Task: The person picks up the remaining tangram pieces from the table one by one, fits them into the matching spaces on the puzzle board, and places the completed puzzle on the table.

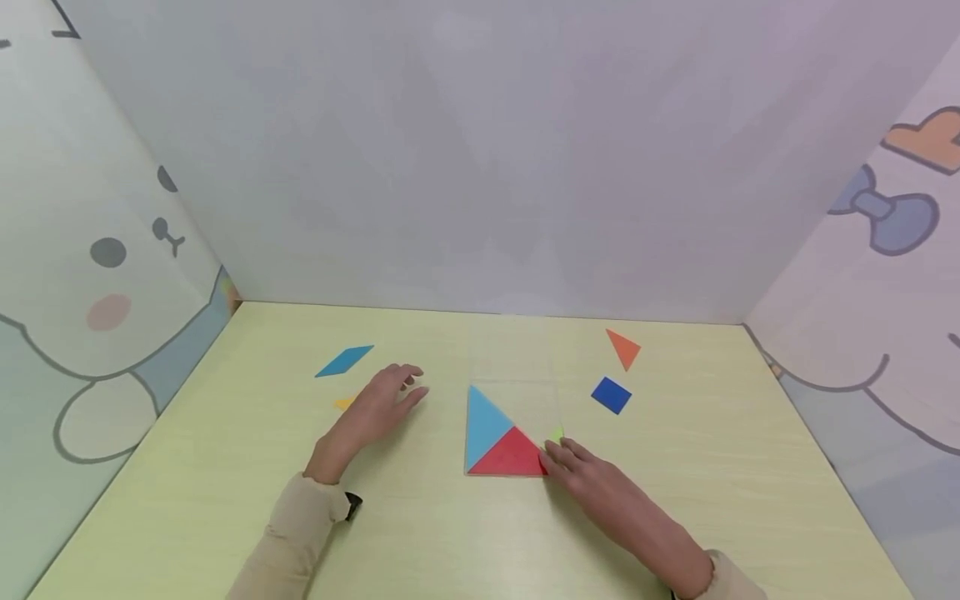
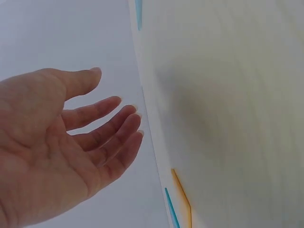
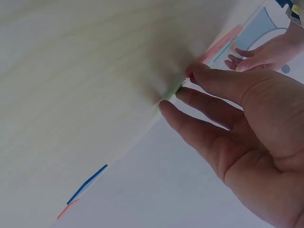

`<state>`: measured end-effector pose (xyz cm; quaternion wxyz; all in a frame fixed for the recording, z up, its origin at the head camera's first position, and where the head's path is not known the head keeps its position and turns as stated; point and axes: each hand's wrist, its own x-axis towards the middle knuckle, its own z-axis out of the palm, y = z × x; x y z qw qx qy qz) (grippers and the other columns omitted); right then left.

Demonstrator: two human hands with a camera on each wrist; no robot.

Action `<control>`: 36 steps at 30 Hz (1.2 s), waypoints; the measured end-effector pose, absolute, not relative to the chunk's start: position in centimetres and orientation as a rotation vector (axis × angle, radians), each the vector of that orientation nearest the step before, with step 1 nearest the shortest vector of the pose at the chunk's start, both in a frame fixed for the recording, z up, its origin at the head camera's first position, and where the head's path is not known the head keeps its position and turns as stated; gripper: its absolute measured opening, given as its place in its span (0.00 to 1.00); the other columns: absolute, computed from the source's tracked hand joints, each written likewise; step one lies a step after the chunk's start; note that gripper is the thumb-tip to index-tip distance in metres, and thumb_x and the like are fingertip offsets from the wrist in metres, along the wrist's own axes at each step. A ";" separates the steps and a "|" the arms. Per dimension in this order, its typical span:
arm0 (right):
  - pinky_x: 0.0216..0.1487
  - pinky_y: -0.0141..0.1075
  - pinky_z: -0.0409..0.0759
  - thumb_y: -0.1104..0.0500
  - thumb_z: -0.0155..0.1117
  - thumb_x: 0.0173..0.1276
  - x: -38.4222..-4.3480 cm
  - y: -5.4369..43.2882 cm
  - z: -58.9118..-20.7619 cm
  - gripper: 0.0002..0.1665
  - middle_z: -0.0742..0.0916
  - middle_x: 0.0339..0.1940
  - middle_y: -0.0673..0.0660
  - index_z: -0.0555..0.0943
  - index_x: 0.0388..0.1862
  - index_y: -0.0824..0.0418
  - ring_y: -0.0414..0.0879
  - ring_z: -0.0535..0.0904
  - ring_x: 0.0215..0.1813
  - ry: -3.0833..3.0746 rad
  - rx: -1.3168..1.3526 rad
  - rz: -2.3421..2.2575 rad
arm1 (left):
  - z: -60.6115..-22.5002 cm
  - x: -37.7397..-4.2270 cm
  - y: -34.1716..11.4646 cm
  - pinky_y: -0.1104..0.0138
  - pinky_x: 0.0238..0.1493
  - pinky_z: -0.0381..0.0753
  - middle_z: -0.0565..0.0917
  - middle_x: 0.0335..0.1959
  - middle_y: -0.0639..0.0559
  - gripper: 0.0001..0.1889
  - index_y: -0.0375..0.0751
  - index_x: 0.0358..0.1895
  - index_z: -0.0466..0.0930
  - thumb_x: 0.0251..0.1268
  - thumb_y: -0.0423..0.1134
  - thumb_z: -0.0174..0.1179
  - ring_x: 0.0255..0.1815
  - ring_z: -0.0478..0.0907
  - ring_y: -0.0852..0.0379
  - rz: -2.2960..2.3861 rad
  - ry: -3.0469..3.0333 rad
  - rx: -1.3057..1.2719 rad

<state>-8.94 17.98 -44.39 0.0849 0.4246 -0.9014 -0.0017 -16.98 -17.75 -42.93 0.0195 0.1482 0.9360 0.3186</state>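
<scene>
My right hand (image 1: 600, 492) reaches low over the board, fingers fairly straight. In the right wrist view, its fingertips are at a small green piece (image 3: 170, 93), mostly hidden by the fingers in the head view, and its thumb tip is by the red triangle (image 1: 510, 457). Against the red triangle lies a light blue triangle (image 1: 486, 429), the two edge to edge inside a faint clear frame (image 1: 513, 382). My left hand (image 1: 378, 404) hovers above the table with fingers loosely bent and nothing in them. Beneath its wrist a yellow piece (image 1: 343, 404) is partly covered.
A blue parallelogram (image 1: 345, 361) lies at the left of the pale table (image 1: 420, 542). At the right are a dark blue square (image 1: 611, 395) and an orange triangle (image 1: 626, 348). A plain grey wall (image 1: 480, 167) stands behind, with cartoon-printed panels on both sides.
</scene>
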 end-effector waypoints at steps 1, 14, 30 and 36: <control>0.46 0.42 0.87 0.76 0.78 0.53 -9.0 17.9 -44.4 0.35 0.83 0.61 0.64 0.82 0.62 0.69 0.60 0.81 0.61 -2.692 1.266 -0.004 | -42.9 -17.1 -17.9 0.48 0.58 0.79 0.80 0.52 0.37 0.19 0.29 0.63 0.75 0.78 0.39 0.58 0.55 0.79 0.39 0.991 2.915 0.460; 0.46 0.43 0.87 0.77 0.76 0.54 -8.9 18.0 -44.5 0.34 0.82 0.62 0.64 0.81 0.62 0.68 0.61 0.80 0.62 -2.712 1.254 0.041 | -42.2 -18.5 -19.2 0.47 0.56 0.79 0.81 0.51 0.35 0.17 0.29 0.61 0.77 0.78 0.37 0.58 0.54 0.78 0.38 0.959 3.000 0.421; 0.48 0.43 0.87 0.77 0.76 0.55 -8.6 17.8 -44.2 0.33 0.82 0.62 0.65 0.81 0.62 0.69 0.61 0.80 0.63 -2.729 1.245 0.014 | -42.1 -20.2 -20.6 0.46 0.55 0.79 0.81 0.50 0.34 0.16 0.27 0.59 0.77 0.79 0.36 0.55 0.55 0.78 0.35 0.943 3.010 0.373; 0.48 0.43 0.87 0.78 0.75 0.55 -8.7 17.9 -44.3 0.32 0.83 0.62 0.65 0.82 0.61 0.69 0.61 0.80 0.63 -2.730 1.244 0.013 | -42.4 -20.8 -21.1 0.47 0.54 0.79 0.81 0.49 0.34 0.15 0.27 0.58 0.77 0.79 0.35 0.55 0.52 0.78 0.37 0.910 3.033 0.340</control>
